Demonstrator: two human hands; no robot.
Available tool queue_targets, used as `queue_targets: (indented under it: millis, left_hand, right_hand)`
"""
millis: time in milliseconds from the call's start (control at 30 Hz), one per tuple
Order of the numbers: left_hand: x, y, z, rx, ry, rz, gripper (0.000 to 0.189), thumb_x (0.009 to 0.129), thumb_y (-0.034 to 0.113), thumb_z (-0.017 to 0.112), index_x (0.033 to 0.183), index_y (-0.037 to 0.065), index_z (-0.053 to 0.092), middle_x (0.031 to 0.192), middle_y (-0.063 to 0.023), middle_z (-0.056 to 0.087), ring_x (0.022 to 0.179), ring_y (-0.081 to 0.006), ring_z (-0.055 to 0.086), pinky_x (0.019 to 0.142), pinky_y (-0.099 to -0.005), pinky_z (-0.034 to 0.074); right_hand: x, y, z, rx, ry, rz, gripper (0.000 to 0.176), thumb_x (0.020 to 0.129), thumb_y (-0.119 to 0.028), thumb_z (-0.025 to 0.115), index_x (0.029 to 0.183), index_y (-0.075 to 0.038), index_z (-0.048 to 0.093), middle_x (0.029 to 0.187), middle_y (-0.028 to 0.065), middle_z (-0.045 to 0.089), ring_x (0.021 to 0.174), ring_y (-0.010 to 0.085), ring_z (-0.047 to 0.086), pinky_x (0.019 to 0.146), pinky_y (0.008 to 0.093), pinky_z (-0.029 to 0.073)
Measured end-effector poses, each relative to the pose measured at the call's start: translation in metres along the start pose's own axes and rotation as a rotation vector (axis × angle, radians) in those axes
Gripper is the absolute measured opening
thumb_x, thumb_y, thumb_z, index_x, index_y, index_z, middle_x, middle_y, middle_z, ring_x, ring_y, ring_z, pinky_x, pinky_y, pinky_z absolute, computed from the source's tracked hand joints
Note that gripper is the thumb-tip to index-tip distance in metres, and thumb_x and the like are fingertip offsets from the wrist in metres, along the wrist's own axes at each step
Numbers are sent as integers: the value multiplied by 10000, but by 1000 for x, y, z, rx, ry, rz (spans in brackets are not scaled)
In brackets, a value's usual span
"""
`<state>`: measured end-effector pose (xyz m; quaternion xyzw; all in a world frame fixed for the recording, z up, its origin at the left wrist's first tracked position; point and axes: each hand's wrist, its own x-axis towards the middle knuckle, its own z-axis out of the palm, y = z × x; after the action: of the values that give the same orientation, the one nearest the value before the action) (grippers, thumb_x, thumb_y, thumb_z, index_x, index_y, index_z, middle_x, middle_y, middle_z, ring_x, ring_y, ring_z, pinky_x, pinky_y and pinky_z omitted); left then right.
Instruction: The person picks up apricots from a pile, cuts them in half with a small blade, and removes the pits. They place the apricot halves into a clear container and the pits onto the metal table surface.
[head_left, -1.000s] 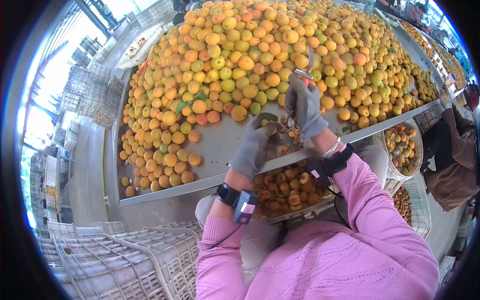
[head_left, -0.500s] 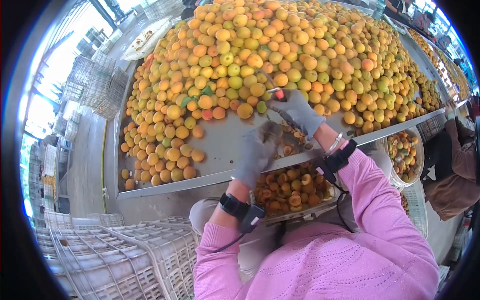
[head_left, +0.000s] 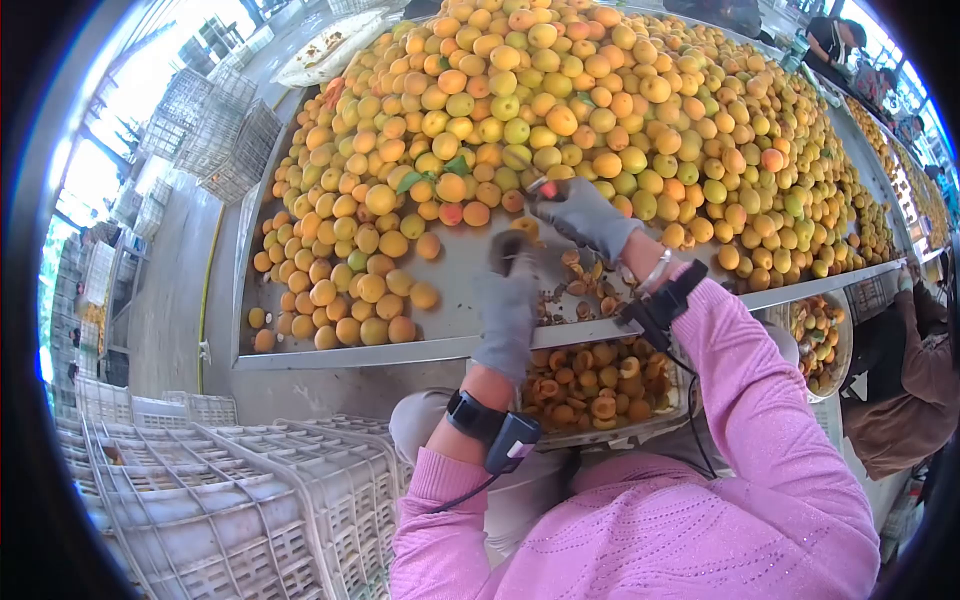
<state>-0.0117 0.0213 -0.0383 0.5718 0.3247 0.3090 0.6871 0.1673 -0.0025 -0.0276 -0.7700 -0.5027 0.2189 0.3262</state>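
Apricot point(head_left: 526, 230) by left hand point(head_left: 508, 310); those fingers curled, blur hides whether pinching it. Right hand point(head_left: 592, 218) fingers closed round tool point(head_left: 547, 189). Loose grip could drop apricot on table point(head_left: 455, 262); tool slipping off wet skin could nick left hand.

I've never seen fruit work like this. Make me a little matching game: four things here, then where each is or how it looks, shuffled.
Things
1. Right hand
2. Fruit heap
3. Tub of halved fruit
4. Yellow line

Places and states
A. Along the floor
B. Piled on the metal table
C. Grey-gloved, holding a tool with red on it
D. Just below the table's near edge

Pairs: 1-C, 2-B, 3-D, 4-A
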Motion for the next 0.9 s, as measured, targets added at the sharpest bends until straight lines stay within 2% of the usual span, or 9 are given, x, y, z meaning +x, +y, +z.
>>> queue_targets:
  millis: [100, 267, 367, 400, 533, 600, 700, 733, 900]
  left_hand:
    - [8, 3, -4, -71, 253, -6, 246, 921, 63, 599, 1167, 53, 587, 1000, -58, 610, 830, -113, 580, 618, -243, 493]
    - [10, 9, -3, -206, 356, -145, 284, 916, 44, 584, 1198, 37, 551, 1005, -73, 563, 812, -120, 569, 615, -254, 491]
    - [17, -7, -21, -29, 417, 125, 233, 939, 109, 572, 1154, 24, 561, 931, -50, 544, 756, -110, 544, 592, -250, 465]
    - [15, -6, -26, -123, 375, -4, 239, 940, 159, 555, 1153, 51, 552, 951, -53, 554, 773, -132, 550, 620, -268, 469]
    - [8, -5, -26, -330, 275, -168, 256, 973, 248, 525, 1085, 22, 570, 907, -10, 545, 774, -80, 487, 641, -251, 422]
    - [5, 2, -23, -304, 278, -135, 272, 987, 262, 513, 1094, 18, 566, 938, -17, 558, 823, -91, 511, 679, -265, 440]
    - [-6, 26, -9, -505, 47, -48, 303, 1016, 286, 479, 1128, 16, 557, 1012, -35, 579, 919, -121, 555, 751, -298, 479]
    - [-9, 35, -2, -720, -191, 13, 319, 1030, 297, 457, 1153, 18, 550, 1055, -47, 588, 967, -139, 576, 785, -318, 501]
    - [-21, 38, 8, -657, -300, 58, 345, 1043, 295, 425, 1214, 13, 524, 1110, -83, 589, 961, -172, 615, 831, -322, 524]
  right_hand:
    - [-21, -20, -14, 423, -123, 256, 431, 843, -279, 696, 1167, -9, 605, 808, 95, 675, 771, 222, 658, 712, 338, 493]
    - [-23, -5, -2, 130, -16, 5, 508, 805, -309, 725, 1177, 10, 593, 859, 145, 672, 825, 265, 661, 745, 342, 517]
    - [-27, -31, 9, -94, -142, -141, 566, 767, -371, 743, 1155, 16, 606, 926, 205, 673, 867, 324, 661, 790, 361, 520]
    - [-36, -64, -4, -207, -360, 2, 600, 735, -430, 756, 1106, 22, 623, 951, 228, 672, 886, 388, 651, 813, 385, 514]
    - [-23, -37, 37, -383, -197, -41, 462, 753, -339, 764, 1089, -50, 633, 964, 145, 695, 887, 312, 668, 793, 379, 518]
    - [-26, -22, 37, 462, -248, 26, 414, 800, -252, 748, 1132, -41, 617, 903, 102, 693, 807, 227, 667, 714, 337, 531]
    - [-52, -50, -5, 924, -328, 166, 431, 833, -184, 736, 1211, -42, 583, 897, 81, 686, 791, 157, 651, 676, 295, 534]
    - [-59, -53, -13, 987, -334, 138, 486, 843, -142, 733, 1281, -54, 539, 842, 45, 666, 739, 118, 627, 634, 267, 511]
    - [-87, -46, -18, 824, -62, -39, 501, 854, -84, 728, 1305, -39, 512, 873, -9, 622, 745, 46, 568, 626, 200, 460]
